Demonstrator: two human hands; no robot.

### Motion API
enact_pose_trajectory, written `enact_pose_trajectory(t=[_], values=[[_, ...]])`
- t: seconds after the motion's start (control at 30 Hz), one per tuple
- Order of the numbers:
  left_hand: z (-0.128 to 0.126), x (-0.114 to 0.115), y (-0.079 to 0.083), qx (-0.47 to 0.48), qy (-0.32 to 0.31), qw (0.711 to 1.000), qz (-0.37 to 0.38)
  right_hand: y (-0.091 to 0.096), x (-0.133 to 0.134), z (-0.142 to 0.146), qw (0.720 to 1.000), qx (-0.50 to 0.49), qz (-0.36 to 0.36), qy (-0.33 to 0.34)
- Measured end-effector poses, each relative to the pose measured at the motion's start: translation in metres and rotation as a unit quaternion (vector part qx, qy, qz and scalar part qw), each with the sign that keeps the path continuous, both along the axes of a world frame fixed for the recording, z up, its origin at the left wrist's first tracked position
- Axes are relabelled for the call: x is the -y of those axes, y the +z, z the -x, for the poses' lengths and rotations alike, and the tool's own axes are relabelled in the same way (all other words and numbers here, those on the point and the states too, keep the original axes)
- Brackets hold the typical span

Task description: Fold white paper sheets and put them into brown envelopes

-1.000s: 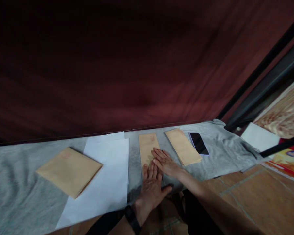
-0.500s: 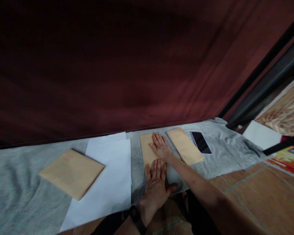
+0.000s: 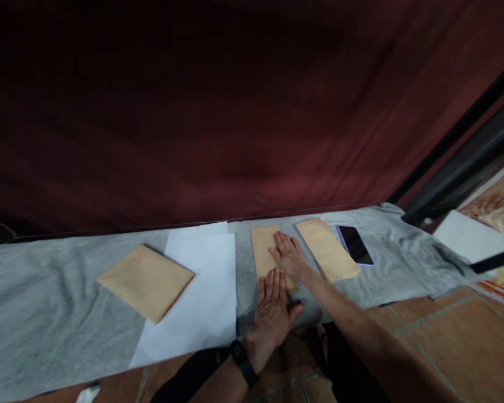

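A brown paper envelope (image 3: 264, 246) lies flat on the grey cloth (image 3: 246, 263), with both hands on it. My left hand (image 3: 273, 310) rests over its near end, fingers stretched out and thumb spread to the right. Farther up, my right hand (image 3: 290, 256) lies flat across the right side of the envelope, its fingers pointing away from me. Part of the envelope is hidden under the two hands. To the right of it sits a small stack of brown envelopes (image 3: 325, 249), close to my right hand.
A thicker pile of brown envelopes (image 3: 147, 282) overlaps white paper sheets (image 3: 205, 285) on the left. A phone (image 3: 355, 245) lies right of the small stack. Behind the cloth hangs a dark red curtain (image 3: 235, 140). Tiled floor (image 3: 457, 341) shows at the front right.
The whole view has shifted, so things appear slightly farther right. Both hands stay flat on the envelope, the left a little lower toward its near end.
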State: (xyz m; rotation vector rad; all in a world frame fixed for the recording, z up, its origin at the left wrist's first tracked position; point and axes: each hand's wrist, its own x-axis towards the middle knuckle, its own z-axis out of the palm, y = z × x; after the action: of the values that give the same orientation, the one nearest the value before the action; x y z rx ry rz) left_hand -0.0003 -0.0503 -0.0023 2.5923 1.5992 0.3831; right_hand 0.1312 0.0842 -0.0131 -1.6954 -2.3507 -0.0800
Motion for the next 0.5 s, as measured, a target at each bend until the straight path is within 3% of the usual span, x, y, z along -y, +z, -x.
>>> enact_pose_trajectory(t=[0.5], values=[[0.006,-0.002,-0.008,-0.007,0.057,0.998,-0.026,-0.003,0.088,-0.026,0.998,0.013,0.021,0.055]])
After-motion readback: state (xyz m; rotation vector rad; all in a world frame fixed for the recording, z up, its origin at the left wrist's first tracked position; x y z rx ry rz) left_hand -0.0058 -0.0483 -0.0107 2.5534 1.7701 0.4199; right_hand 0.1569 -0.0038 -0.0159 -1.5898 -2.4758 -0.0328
